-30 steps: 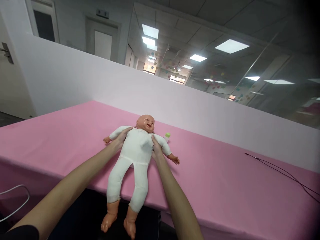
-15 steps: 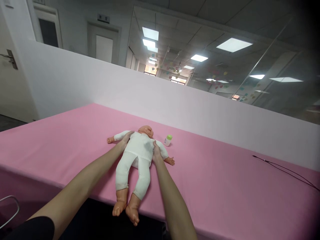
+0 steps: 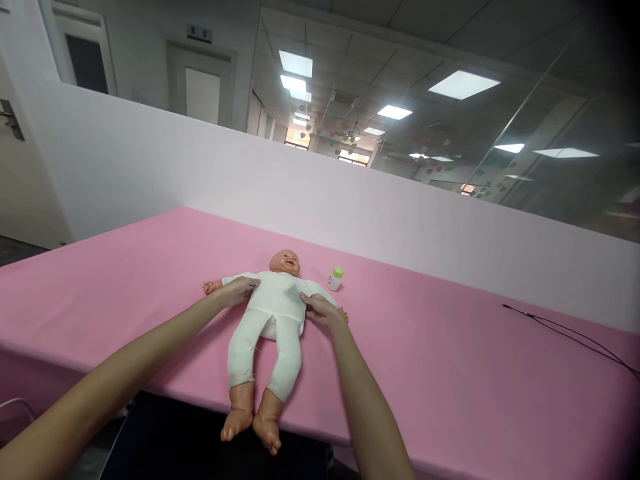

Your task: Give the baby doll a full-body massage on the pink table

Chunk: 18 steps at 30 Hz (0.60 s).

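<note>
A baby doll (image 3: 276, 297) in a white suit lies face up on the pink table cover (image 3: 430, 360), its bare feet over the front edge. My left hand (image 3: 241, 291) touches the doll's chest near the armpit on the left side, thumb on the cloth. On the right side of the chest, my right hand (image 3: 320, 308) rests in the same way, its thumb on the suit and its other fingers partly hidden beside the body. A small bottle with a green cap (image 3: 335, 279) stands beyond the doll's arm on the right.
A thin black cable (image 3: 565, 331) lies on the cover at the far right. Behind the table runs a white partition (image 3: 320, 203) with glass above it. A white cable (image 3: 17, 402) shows at the lower left.
The doll's head now shows more of its face, and its body lies straighter. Both my hands have moved outward from the chest, with wrists more bent.
</note>
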Tool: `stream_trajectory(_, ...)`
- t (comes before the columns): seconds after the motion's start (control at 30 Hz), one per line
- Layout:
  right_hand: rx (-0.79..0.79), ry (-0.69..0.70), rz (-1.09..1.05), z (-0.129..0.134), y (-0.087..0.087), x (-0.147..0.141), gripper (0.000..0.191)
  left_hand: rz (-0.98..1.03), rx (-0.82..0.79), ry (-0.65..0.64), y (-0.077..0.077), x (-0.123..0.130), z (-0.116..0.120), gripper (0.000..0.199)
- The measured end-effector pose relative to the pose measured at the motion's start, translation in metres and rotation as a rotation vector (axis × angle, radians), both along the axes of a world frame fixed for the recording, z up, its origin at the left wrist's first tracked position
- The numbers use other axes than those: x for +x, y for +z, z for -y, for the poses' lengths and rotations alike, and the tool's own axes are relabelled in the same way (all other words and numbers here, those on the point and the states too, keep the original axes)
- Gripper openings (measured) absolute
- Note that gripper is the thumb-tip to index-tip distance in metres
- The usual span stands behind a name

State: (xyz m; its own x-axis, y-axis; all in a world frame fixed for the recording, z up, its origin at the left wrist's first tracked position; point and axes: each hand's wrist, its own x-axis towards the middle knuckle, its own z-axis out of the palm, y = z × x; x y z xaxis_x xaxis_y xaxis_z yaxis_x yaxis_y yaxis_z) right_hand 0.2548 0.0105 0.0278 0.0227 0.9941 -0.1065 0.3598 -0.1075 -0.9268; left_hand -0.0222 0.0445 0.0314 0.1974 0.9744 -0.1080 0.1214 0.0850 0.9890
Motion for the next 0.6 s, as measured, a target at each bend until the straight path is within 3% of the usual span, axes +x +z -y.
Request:
stream_trajectory(0.13, 0.059, -0.124, 0.184, 0.003, 0.006, -0.002, 0.029, -0.185, 0.101, 0.045, -0.005, -0.006, 0.003, 0.021)
stream_trajectory(0.2, 0.133, -0.197, 0.264, 0.003, 0.007, -0.012, 0.025, -0.329, 0.280, 0.142, -0.007, 0.003, 0.003, 0.014)
stream_trajectory(0.27, 0.292, -0.207, 0.364, 0.001, 0.003, -0.024, 0.019, -0.524, 0.536, 0.187, -0.008, 0.018, 0.002, 0.038)
stream_trajectory(0.33, 0.470, -0.138, 0.454, -0.001, -0.006, -0.035, 0.027, -0.697, 0.675, 0.122, -0.012, 0.033, 0.000, 0.054)
stream_trajectory(0.4, 0.554, -0.063, 0.473, -0.002, -0.018, -0.042, 0.040, -0.787, 0.609, 0.006, -0.019, 0.043, -0.003, 0.058)
stream_trajectory(0.47, 0.520, -0.036, 0.434, -0.002, -0.028, -0.045, 0.049, -0.849, 0.518, -0.058, -0.028, 0.046, -0.005, 0.059)
stream_trajectory(0.6, 0.419, 0.010, 0.429, -0.002, -0.029, -0.041, 0.054, -0.926, 0.568, -0.014, -0.029, 0.043, 0.000, 0.059)
